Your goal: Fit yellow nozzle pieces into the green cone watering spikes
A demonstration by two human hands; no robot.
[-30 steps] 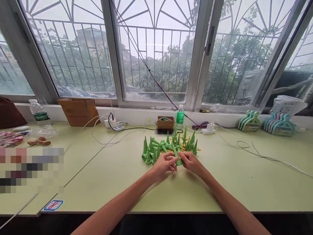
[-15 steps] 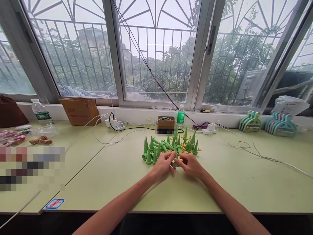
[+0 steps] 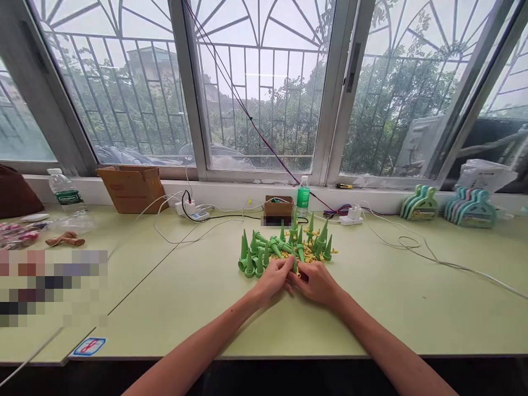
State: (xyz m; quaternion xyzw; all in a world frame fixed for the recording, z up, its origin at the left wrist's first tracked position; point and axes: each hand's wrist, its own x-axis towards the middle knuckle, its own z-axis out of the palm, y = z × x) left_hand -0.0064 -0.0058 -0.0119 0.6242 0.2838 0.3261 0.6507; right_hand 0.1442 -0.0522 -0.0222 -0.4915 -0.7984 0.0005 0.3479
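Observation:
A cluster of green plastic cones [image 3: 264, 250] lies on the pale green table [image 3: 198, 302], mixed with small yellow pieces [image 3: 307, 250]; some cones stand upright, others lie on their sides. My left hand [image 3: 274, 280] and my right hand [image 3: 315, 283] meet at the near edge of the cluster. Both have their fingers pinched together around one green cone [image 3: 294, 264] held between them, its tip pointing up.
Along the windowsill stand a cardboard box [image 3: 132, 188], a power strip with cables [image 3: 192, 210], a small brown box [image 3: 279, 209], a green bottle [image 3: 303, 198] and a second white power strip [image 3: 350, 217]. Pastel plastic shapes [image 3: 421, 203] stand at the far right. A water bottle [image 3: 66, 192] stands far left.
Both hands have closed in on each other and shifted slightly toward the pile. The green cone between them has turned from lying slanted to more upright.

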